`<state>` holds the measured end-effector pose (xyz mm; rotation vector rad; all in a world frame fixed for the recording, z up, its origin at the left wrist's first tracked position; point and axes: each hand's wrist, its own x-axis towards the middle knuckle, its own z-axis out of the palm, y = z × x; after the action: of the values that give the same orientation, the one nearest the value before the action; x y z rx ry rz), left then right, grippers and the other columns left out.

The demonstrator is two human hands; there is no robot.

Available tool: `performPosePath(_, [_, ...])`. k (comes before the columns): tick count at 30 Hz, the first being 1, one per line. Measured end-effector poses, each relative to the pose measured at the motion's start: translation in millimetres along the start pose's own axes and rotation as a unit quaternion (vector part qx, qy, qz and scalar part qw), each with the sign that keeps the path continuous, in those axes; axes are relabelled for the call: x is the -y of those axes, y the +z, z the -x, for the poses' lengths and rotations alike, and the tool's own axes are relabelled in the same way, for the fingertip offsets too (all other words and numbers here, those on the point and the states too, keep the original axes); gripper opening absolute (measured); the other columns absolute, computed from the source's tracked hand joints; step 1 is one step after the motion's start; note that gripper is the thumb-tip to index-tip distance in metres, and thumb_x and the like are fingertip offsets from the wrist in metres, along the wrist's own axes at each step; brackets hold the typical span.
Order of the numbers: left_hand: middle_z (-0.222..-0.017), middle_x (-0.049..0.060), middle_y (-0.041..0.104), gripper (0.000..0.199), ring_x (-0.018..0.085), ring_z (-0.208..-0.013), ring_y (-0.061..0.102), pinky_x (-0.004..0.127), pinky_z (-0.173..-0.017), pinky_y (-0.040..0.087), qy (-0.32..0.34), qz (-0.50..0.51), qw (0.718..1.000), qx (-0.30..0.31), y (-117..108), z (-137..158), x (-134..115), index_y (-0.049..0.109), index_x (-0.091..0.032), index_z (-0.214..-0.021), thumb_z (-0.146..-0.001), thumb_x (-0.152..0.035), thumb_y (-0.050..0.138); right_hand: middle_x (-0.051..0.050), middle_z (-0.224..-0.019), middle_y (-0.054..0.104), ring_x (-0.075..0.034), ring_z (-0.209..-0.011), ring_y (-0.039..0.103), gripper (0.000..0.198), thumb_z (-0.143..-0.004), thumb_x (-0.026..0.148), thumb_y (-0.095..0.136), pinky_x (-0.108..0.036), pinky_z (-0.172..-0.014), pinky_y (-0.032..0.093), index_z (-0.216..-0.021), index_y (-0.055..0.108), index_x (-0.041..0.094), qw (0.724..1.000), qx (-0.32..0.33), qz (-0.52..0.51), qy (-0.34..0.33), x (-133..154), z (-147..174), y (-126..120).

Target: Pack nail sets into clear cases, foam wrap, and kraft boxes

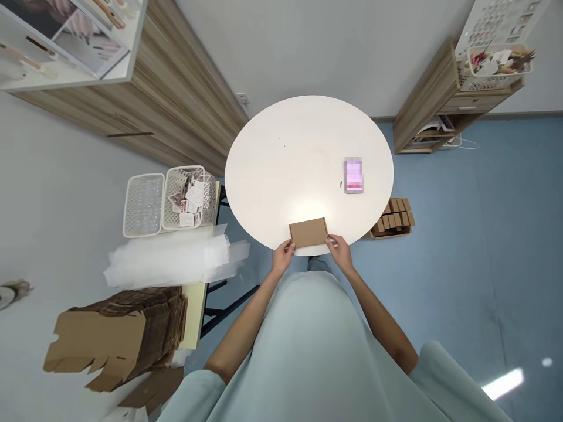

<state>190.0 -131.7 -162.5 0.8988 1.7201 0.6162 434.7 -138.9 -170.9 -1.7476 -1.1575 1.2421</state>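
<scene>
A small flat brown cardboard box (pixel 309 233), its lid closed, lies at the near edge of the round white table (pixel 281 164). My left hand (pixel 282 256) grips its left front corner, thumb on top. At the opposite end, my right hand (pixel 340 252) pinches the right front corner. Fingertips underneath are hidden by the box and the table edge. Farther back on the right of the table lies a phone (pixel 353 175) with a pinkish, blurred screen.
Left, a side table (pixel 193 316) carries white baskets (pixel 144 205), a roll of white wrap (pixel 171 258) and a stack of flattened cardboard boxes (pixel 114 334). A carton of small brown boxes (pixel 393 220) sits on the floor at right, near a wooden cabinet (pixel 428 94).
</scene>
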Motion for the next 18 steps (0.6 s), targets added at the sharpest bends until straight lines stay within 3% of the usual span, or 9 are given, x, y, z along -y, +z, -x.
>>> performPosePath(8, [-0.131, 0.012, 0.077, 0.06, 0.031, -0.111, 0.076, 0.054, -0.101, 0.063, 0.02, 0.1, 0.994, -0.025, 18, 54, 9, 0.074, -0.019, -0.133, -0.09, -0.06, 0.074, -0.016, -0.119, 0.079, -0.032, -0.118, 0.073, 0.062, -0.08, 0.076, 0.072, -0.051, -0.1, 0.06, -0.112, 0.069, 0.023, 0.992, 0.079, -0.099, 0.02, -6, 11, -28])
performPosePath(12, [-0.131, 0.012, 0.077, 0.066, 0.031, -0.113, 0.076, 0.051, -0.1, 0.063, 0.031, 0.121, 0.992, -0.024, 39, 88, 18, 0.072, -0.018, -0.137, -0.09, -0.064, 0.073, -0.016, -0.121, 0.079, -0.033, -0.119, 0.073, 0.059, -0.081, 0.073, 0.075, -0.051, -0.102, 0.06, -0.111, 0.069, 0.024, 0.993, 0.09, -0.082, -0.001, -6, 39, -64])
performPosePath(18, [-0.125, 0.012, 0.079, 0.069, 0.031, -0.108, 0.078, 0.051, -0.098, 0.063, 0.022, 0.178, 0.983, 0.025, 94, 129, 29, 0.074, -0.019, -0.133, -0.083, -0.066, 0.08, -0.015, -0.118, 0.079, -0.032, -0.114, 0.075, 0.057, -0.081, 0.072, 0.076, -0.051, -0.1, 0.06, -0.11, 0.068, 0.024, 0.997, 0.061, -0.042, 0.0, -22, 92, -134])
